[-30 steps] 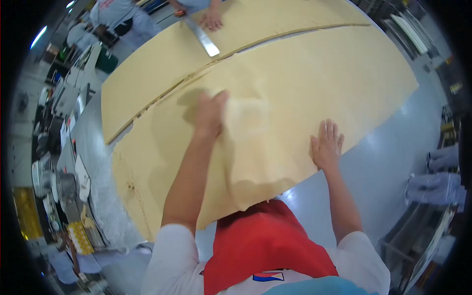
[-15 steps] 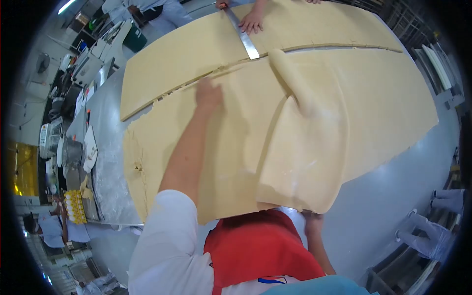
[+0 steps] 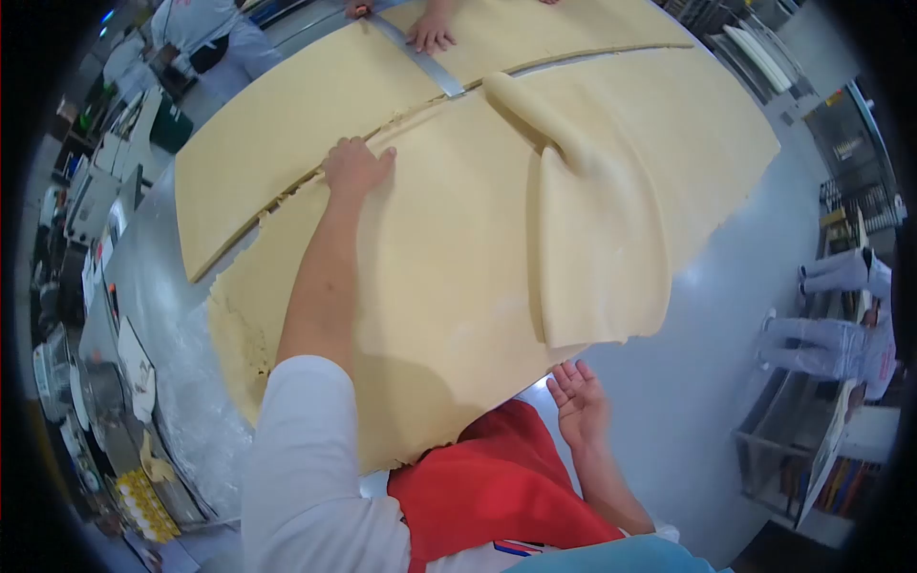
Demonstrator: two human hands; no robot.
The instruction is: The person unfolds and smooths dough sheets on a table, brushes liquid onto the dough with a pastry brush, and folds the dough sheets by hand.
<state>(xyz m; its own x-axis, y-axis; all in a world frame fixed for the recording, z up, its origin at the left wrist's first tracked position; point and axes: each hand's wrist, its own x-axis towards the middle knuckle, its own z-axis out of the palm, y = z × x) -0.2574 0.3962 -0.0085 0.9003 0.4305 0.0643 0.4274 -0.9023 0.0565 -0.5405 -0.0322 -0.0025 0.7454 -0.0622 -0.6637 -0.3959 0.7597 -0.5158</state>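
A large pale yellow sheet of dough (image 3: 439, 239) covers the near side of the metal table. My left hand (image 3: 356, 167) lies on its far left edge, fingers spread, beside the gap to a second sheet (image 3: 277, 124). On the right the near sheet is folded over on itself, making a thick loose flap (image 3: 602, 248). Just below this flap, at the near edge, my right hand (image 3: 580, 401) is palm up with its fingers apart, holding nothing.
Across the table, another person's hand (image 3: 432, 33) rests on the far sheet beside a long metal blade (image 3: 415, 54). Plastic film (image 3: 196, 411) lies on the left of the table. Several people stand farther off. A wheeled rack (image 3: 778, 458) is at the right.
The sheet's right part has been folded over into a flap. My right hand has come off the sheet's top to the near edge. My left hand has moved to the far left edge.
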